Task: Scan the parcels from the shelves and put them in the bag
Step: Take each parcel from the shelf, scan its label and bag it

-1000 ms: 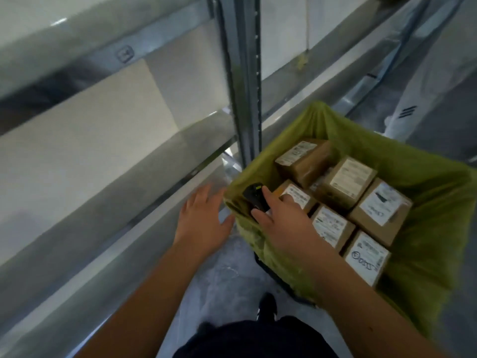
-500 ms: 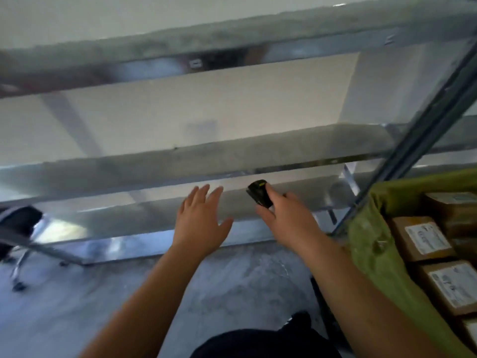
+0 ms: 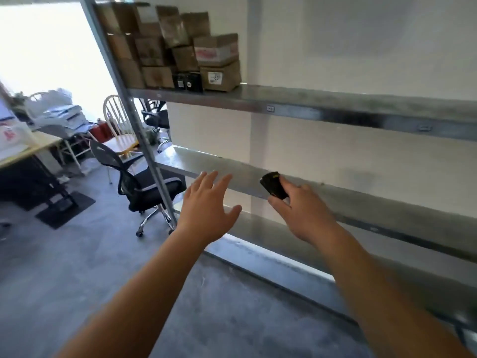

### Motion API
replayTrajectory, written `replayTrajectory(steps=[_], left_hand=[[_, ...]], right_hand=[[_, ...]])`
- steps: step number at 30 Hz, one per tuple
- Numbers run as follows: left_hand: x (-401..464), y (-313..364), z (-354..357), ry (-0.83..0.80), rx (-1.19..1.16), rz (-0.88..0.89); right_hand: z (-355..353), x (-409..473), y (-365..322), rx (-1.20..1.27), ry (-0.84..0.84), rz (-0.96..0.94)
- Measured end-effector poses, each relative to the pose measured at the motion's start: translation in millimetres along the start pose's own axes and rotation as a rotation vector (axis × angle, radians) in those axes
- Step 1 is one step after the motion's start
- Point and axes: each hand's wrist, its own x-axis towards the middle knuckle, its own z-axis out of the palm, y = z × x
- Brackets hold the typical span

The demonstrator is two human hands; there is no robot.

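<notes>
Head view: left hand (image 3: 206,215) empty, fingers spread wide; right hand (image 3: 302,213) wrapped around the scanner (image 3: 273,185). Parcels (image 3: 180,47) stacked on the upper shelf (image 3: 296,99) at 11 o'clock, unscanned by the look. Bag out of frame. Shelves near the hands bare.

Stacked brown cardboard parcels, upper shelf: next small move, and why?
Probably raise the open, empty left hand toward the stacked brown cardboard parcels. The right hand already holds the small black scanner, and the metal shelf level nearest the hands looks bare.
</notes>
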Motion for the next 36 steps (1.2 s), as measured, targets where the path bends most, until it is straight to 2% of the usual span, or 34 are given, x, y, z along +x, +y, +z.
replayTrajectory(steps=[8,15,24,31,36], left_hand=[[42,-66,-60,0.121,-0.002,-0.025],[133,-103,-84,0.197,0.017,0.002],[273,-126,-91,0.296,0.011,0.098],[371,-135,-98,0.332,-0.024,0.175],[433,-136,-99,0.304,-0.085,0.22]], right_hand=[[4,81,-93,0.031,0.061,-0.192],[-7,185,-123,0.091,0.13,-0.289],[-13,328,-136,0.088,0.197,-0.279],[-28,390,-138,0.08,0.193,-0.27],[-31,425,-138,0.032,0.308,-0.149]])
